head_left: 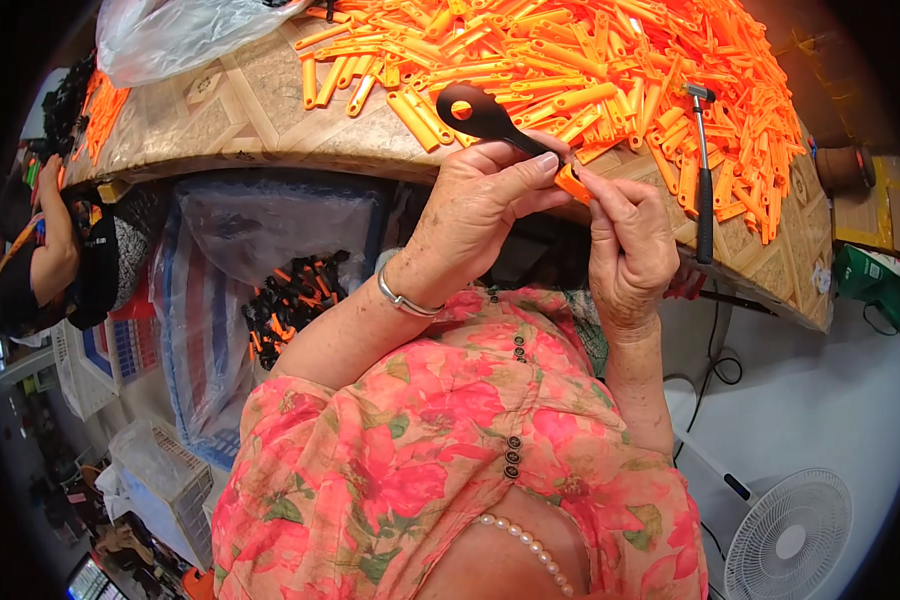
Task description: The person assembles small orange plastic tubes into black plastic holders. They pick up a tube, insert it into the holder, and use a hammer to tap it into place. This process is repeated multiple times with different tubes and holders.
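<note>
My left hand [475,195] is closed around the neck of a black spoon [495,118] with a round hole in its bowl. The bowl points up and left, over the near edge of the table. My right hand [630,235] pinches a short visible part of an orange handle [573,184], close against the fingers of my left hand. The handle sits at the spoon's lower end; fingers hide the joint, so I cannot tell how far the two fit together. Beyond my hands lies a large heap of orange handles [580,60].
A hammer [703,165] with a black grip lies on the table [240,110], right of my hands. Clear plastic [180,35] covers the far left. Below, a lined container [315,225] holds black and orange pieces. A fan [790,540] stands lower right; another person's arm [55,240] shows left.
</note>
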`<state>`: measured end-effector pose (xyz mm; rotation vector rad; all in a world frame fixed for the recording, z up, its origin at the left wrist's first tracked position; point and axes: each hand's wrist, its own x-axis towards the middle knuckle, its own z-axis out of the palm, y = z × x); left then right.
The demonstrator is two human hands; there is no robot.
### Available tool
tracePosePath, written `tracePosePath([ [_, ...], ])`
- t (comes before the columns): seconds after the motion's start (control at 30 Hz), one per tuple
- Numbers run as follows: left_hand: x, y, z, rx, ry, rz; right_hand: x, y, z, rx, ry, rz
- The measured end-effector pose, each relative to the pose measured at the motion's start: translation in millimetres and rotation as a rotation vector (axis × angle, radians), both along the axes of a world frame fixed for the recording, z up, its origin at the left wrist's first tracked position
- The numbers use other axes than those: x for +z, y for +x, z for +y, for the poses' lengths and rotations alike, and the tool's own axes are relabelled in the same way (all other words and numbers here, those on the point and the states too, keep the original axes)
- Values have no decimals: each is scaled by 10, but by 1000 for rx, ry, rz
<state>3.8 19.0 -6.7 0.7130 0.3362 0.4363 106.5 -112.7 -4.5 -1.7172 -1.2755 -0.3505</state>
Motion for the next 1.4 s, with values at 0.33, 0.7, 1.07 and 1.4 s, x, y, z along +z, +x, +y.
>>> tracePosePath([
  [0.33, 57, -19, -61, -52, -134, 2, -47, -29, -58, 52, -36, 56],
  [0.7, 42, -85, -100, -74, -260, -28, 40, -10, -104, 99, -78, 201],
  [1.07, 50, -68, -127, -14, -132, 52, 98, 9, -142, 80, -62, 264],
  [1.4, 20, -65, -156, -42, -172, 28, 43, 2, -87, -18, -5, -62],
])
